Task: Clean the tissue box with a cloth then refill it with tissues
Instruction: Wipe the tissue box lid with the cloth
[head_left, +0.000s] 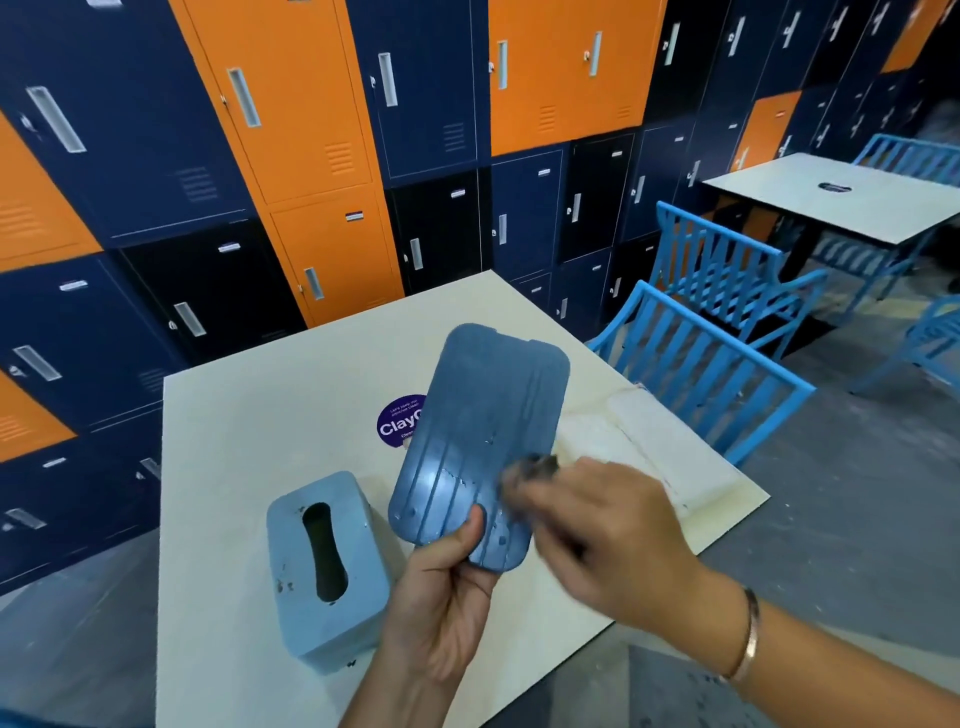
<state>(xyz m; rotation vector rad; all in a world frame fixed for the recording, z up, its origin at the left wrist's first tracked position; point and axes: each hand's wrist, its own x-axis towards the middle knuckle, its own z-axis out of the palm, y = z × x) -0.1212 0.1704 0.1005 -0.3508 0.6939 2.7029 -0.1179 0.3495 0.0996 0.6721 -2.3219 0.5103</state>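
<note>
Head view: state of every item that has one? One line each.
tissue box: on the table, slot up, no tissue showing
base panel: off the box, held up tilted
left hand: grips the panel's near end
right hand: blurred, holds the cloth against the panel
cloth: dark, bunched
tissue pack: flat on the table, untouched
locker doors: shut

Item: one round purple sticker (397, 422) on my table (249, 415), white lettering legible as "ClayC", remainder hidden behind the blue base panel (483, 415) I hold; smaller print and locker labels (354, 215) unreadable.
</note>
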